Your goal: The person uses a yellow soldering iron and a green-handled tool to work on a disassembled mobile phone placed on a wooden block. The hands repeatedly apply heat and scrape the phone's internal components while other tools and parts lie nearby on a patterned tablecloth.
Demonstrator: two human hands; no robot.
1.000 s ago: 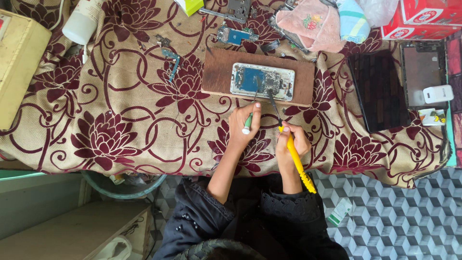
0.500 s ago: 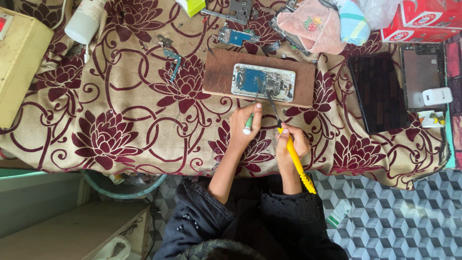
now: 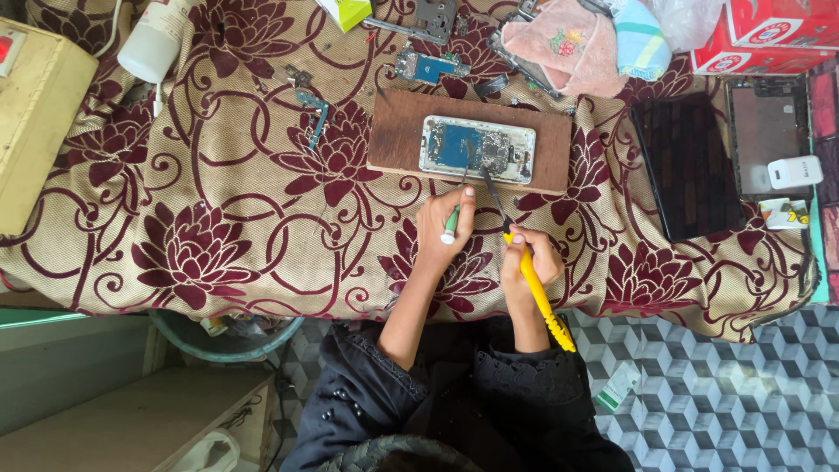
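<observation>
Opened phone (image 3: 477, 149) lies on a wooden board (image 3: 393, 131) toward the counter's far edge, long axis sideways, beyond both hands; left hand (image 3: 443, 229) grips a green-handled tool (image 3: 451, 225), right hand (image 3: 527, 262) a yellow-handled screwdriver (image 3: 540, 293).

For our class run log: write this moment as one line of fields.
left hand: green tool | right hand: yellow tool | tips: at opened phone | base: wooden board

An opened phone (image 3: 477, 149), back off and circuit board bare, lies flat on a brown wooden board (image 3: 398, 135). A green-handled tool (image 3: 452, 223) and a yellow-handled screwdriver (image 3: 535, 284) slant toward it, tips at its near edge.
</observation>
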